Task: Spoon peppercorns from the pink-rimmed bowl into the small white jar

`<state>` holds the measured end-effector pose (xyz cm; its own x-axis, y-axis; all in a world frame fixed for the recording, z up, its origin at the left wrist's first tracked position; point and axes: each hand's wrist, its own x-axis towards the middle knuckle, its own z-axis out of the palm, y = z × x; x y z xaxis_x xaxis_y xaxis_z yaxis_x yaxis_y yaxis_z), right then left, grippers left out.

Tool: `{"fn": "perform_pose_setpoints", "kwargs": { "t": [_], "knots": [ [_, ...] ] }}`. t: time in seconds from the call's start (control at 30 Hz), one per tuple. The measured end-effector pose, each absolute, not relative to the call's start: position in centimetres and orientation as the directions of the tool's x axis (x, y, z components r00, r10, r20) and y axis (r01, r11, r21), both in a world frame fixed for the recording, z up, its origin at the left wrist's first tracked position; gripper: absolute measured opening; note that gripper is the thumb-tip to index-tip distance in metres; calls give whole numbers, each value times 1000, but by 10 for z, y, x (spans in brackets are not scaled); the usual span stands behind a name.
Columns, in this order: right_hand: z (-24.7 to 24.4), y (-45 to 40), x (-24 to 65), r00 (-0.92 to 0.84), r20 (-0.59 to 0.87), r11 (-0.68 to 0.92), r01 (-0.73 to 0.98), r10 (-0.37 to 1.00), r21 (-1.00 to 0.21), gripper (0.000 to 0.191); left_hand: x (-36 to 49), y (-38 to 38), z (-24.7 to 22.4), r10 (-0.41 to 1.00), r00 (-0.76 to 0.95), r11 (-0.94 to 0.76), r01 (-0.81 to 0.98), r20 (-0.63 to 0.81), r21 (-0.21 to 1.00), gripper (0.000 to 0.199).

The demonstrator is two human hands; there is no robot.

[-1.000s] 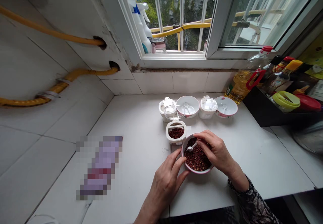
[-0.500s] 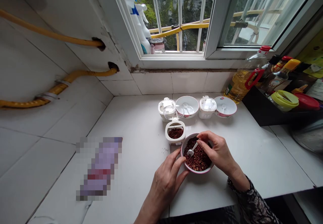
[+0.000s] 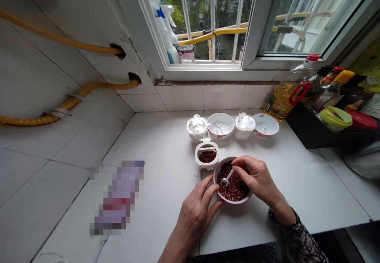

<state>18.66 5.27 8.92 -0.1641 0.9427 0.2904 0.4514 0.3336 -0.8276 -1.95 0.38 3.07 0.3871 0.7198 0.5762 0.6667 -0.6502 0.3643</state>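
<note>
A white bowl with a pink rim [image 3: 233,203] holds dark red dried bits that look like peppercorns. My left hand [image 3: 196,211] rests against the bowl's left side, fingertips and thumb on its rim. My right hand [image 3: 257,176] pinches the handle of a small white spoon [image 3: 225,181], whose head sits on the red bits. Just behind and left of the bowl stands a white lidded jar [image 3: 207,158], its clear lid raised, with the same red bits inside.
Behind are a lidded jar [image 3: 196,130], a bowl with a spoon [image 3: 221,130], another jar [image 3: 244,126] and a flowered bowl [image 3: 266,126]. An oil bottle [image 3: 279,99] and a black condiment rack [image 3: 305,130] stand right. A blurred purple item [image 3: 120,195] lies left.
The spoon head has shifted very slightly right in the bowl, with my right hand a touch lower. My left hand stays on the bowl.
</note>
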Motion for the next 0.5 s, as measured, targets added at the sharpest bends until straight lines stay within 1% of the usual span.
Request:
{"fn": "perform_pose_setpoints", "kwargs": {
  "t": [0.1, 0.3, 0.37, 0.5],
  "knots": [
    [90, 53, 187, -160, 289, 331, 445, 944, -832, 9, -19, 4, 31, 718, 389, -649, 674, 577, 353, 23],
    [92, 56, 193, -5, 277, 252, 429, 961, -868, 10, -19, 4, 30, 707, 391, -657, 670, 589, 345, 22],
    [93, 58, 194, 50, 250, 212, 387, 967, -898, 13, -19, 4, 30, 706, 390, -659, 667, 591, 347, 22],
    [93, 61, 194, 136, 195, 158, 242, 971, -957, 17, -19, 4, 30, 702, 387, -662, 665, 598, 347, 22]
  ]
}}
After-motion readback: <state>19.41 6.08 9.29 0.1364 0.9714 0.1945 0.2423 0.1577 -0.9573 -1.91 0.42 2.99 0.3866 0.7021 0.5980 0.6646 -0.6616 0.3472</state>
